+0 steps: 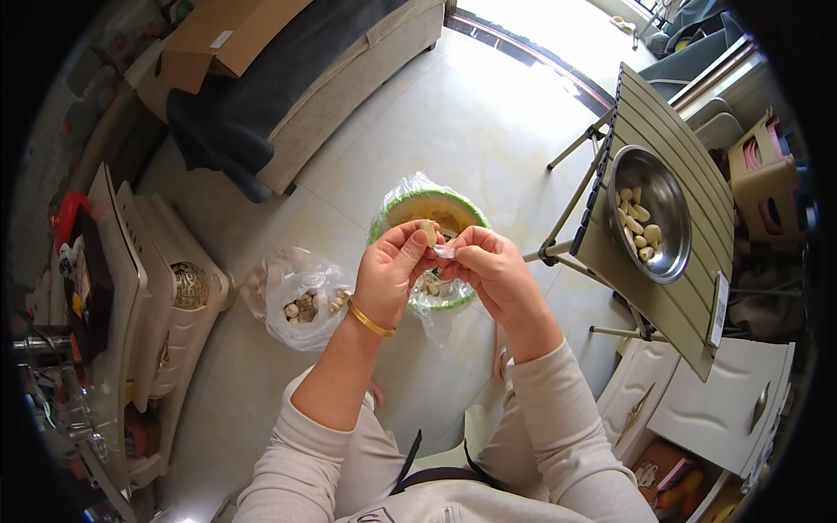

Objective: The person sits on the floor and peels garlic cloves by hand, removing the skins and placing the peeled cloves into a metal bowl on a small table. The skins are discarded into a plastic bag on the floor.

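Between the thumb and fingers of my left hand [393,265] is a garlic clove [429,233]. My right hand [487,268] pinches a pale piece of garlic skin [444,251] right beside the clove. Both hands are held over a green-rimmed waste bin [480,212] lined with a clear plastic bag. Scraps of skin [431,286] lie inside it, partly hidden by my hands. Left of the bin, a clear plastic bag [281,327] on the floor holds several garlic bulbs [304,307]. Peeled cloves [634,219] lie in a steel bowl [673,242] at the right.
The bowl stands on a slatted folding table [660,124] with thin metal legs. A sofa [353,98] with a dark cover and a cardboard box [242,39] is at upper left. White cabinets stand at left [189,340] and lower right [719,399]. Tiled floor [340,189] lies between.
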The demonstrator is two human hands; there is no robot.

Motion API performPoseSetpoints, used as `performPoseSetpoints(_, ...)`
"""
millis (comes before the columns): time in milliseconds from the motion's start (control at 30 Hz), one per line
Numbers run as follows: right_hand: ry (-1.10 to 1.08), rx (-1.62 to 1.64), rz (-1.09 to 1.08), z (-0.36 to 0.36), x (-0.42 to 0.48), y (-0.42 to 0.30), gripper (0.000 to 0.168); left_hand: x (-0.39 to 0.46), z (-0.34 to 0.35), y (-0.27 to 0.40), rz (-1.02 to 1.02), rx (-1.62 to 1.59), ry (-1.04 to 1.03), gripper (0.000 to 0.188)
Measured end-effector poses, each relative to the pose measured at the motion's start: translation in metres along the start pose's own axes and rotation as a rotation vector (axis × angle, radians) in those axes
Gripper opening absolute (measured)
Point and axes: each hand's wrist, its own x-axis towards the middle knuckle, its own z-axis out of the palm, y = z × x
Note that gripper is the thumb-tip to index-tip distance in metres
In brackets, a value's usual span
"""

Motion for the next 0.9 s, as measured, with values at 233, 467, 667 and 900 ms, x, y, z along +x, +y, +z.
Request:
performPoseSetpoints(233,-0.009,-0.043,0.001,0.000,0.002,0.003,0.004,0.002,-0.012,-0.006,-0.084,-0.185,0.064,0.023)
performPoseSetpoints(467,0.105,-0.432,-0.104,-0.013,0.010,0.010,0.007,0.007,-0.020,0.004,-0.082,-0.222,0.259,0.022)
performPoseSetpoints(667,0.177,-0.826,-0.164,-0.028,0.031,0.030,0.012,0.005,-0.022,0.003,-0.124,-0.164,0.287,0.021)
performPoseSetpoints(900,0.212,-0.868,-0.222,-0.033,0.045,0.039,0.011,0.004,-0.019,0.007,-0.169,-0.157,0.284,0.019)
